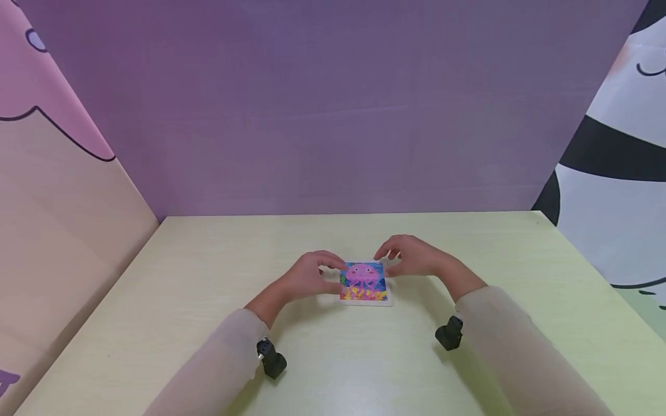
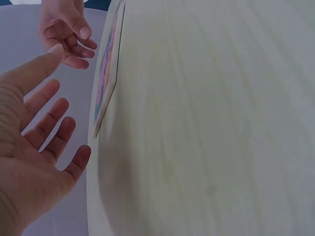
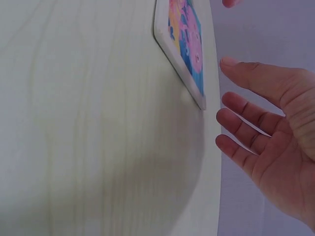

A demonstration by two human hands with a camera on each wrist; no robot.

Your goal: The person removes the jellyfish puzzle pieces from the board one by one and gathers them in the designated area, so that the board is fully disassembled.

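puzzle (image 1: 364, 282), a small square board with a pink jellyfish on blue, lies flat at the middle of the frame in the head view, between both hands. largest around it is the purple backdrop (image 1: 333, 104) across the top, with a pink and tan panel (image 1: 57, 190) at the left edge and a black and white one (image 1: 619, 173) at the right. below spreads the pale green counter (image 1: 208, 323), filling the lower half. left hand (image 1: 308, 278) hovers at the puzzle's left edge, right hand (image 1: 416, 258) at its upper right corner. in the wrist views each grip is wide, fingers loosely spread and holding nothing, just beside the board.
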